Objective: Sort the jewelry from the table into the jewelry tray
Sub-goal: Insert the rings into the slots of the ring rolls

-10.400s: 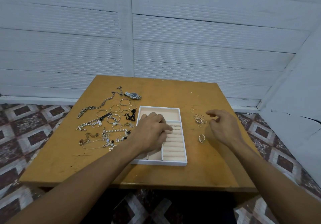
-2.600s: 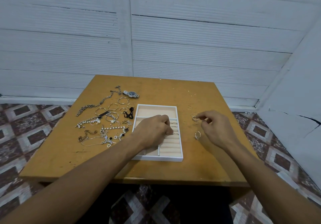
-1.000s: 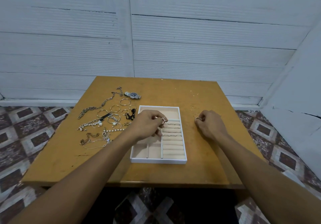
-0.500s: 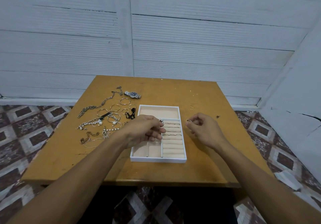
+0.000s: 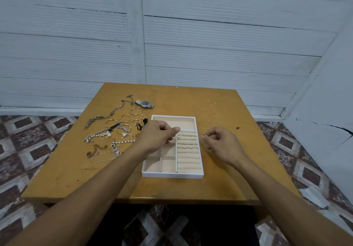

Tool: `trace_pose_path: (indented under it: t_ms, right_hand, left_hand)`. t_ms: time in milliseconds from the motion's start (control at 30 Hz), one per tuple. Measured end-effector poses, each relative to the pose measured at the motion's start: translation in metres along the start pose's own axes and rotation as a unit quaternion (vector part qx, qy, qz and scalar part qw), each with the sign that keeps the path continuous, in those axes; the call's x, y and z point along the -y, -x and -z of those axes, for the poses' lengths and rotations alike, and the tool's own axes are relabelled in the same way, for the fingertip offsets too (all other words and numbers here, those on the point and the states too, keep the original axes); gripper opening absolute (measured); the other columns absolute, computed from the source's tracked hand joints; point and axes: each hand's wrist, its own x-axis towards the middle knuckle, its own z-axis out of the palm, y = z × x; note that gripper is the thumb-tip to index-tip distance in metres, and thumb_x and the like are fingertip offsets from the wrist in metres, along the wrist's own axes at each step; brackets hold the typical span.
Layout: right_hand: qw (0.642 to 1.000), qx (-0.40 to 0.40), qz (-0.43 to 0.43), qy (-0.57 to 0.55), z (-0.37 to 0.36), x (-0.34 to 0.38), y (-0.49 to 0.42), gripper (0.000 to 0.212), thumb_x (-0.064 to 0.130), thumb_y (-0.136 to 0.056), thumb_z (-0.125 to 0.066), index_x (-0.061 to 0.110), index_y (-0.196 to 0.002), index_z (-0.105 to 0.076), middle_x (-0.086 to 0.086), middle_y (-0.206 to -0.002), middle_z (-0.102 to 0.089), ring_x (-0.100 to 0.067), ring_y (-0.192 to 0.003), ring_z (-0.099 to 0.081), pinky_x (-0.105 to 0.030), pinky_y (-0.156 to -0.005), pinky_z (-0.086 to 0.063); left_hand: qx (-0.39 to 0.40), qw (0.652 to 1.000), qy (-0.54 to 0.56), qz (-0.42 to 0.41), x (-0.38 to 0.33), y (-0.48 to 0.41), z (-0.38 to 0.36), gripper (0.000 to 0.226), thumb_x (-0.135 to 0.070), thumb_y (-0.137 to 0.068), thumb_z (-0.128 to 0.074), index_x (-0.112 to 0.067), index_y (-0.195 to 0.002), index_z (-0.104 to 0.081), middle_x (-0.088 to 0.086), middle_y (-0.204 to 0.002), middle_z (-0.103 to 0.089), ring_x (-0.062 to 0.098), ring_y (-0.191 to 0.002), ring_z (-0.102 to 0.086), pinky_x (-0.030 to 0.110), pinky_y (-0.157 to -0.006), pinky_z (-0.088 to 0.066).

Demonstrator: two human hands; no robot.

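One jewelry tray (image 5: 172, 175) lies long axis near-to-far; ring rolls (image 5: 189, 159) run crosswise.

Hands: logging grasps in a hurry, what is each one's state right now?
Left hand: fingers curled above the tray; whether it holds anything cannot be told.
Right hand: pinches a small ring.

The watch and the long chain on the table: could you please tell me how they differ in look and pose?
The watch is compact, with a round dark dial; the chain is long and thin. The watch lies at the far end of the jewelry; the chain stretches diagonally toward the table's left edge. Both are silvery metal and lie on the table left of the tray, not yet in it.
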Motion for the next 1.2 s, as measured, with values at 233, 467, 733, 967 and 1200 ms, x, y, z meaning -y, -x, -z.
trace_pose_path:
  t_ms: [233,467,733,967,1200]
  right_hand:
    - [1.000,0.002,0.007,0.020,-0.001,0.005,0.007,0.009,0.031,-0.086,-0.066,0.022,-0.084,-0.066,0.002,-0.071,-0.070,-0.015,-0.072,-0.066,-0.036,-0.072,-0.053]
    - [1.000,0.004,0.001,0.027,0.000,0.006,0.010,0.010,0.031,-0.086,-0.067,0.021,-0.085,-0.066,0.002,-0.071,-0.070,-0.015,-0.072,-0.066,-0.035,-0.071,-0.053]
    - [1.000,0.020,-0.008,0.012,0.002,0.009,0.012,0.006,0.024,-0.081,-0.071,0.022,-0.086,-0.068,0.001,-0.077,-0.071,-0.017,-0.074,-0.067,-0.036,-0.073,-0.055]
    - [0.995,0.051,-0.028,-0.078,0.000,0.011,0.016,0.009,0.001,-0.083,-0.069,0.007,-0.089,-0.067,-0.016,-0.075,-0.071,-0.025,-0.065,-0.065,-0.046,-0.074,-0.058]
    - [0.990,0.055,-0.038,-0.121,0.001,0.014,0.017,0.010,-0.004,-0.088,-0.062,0.000,-0.095,-0.067,-0.013,-0.076,-0.066,-0.019,-0.066,-0.062,-0.037,-0.072,-0.058]
  left_hand:
    - [0.049,0.994,0.080,0.050,-0.003,0.008,0.004,0.036,-0.015,-0.074,-0.079,0.013,-0.089,-0.063,0.019,-0.074,-0.070,0.018,-0.061,-0.067,0.022,-0.060,-0.057]
    - [0.081,0.989,0.105,0.065,-0.008,0.011,0.008,0.025,-0.002,-0.080,-0.071,0.005,-0.099,-0.057,0.027,-0.085,-0.069,0.023,-0.061,-0.066,0.025,-0.056,-0.057]
    - [0.105,0.993,0.037,0.047,-0.006,0.009,0.007,0.011,-0.011,-0.090,-0.063,-0.004,-0.097,-0.067,0.013,-0.086,-0.071,0.021,-0.069,-0.068,0.026,-0.059,-0.056]
    - [0.124,0.992,0.005,0.026,-0.010,0.008,0.005,0.015,-0.002,-0.089,-0.062,0.004,-0.103,-0.062,0.021,-0.089,-0.071,0.015,-0.063,-0.068,0.024,-0.062,-0.058]
    - [0.122,0.989,-0.078,-0.037,-0.005,0.003,0.001,0.012,-0.003,-0.093,-0.056,0.000,-0.100,-0.065,0.014,-0.078,-0.069,0.010,-0.059,-0.065,0.028,-0.070,-0.058]
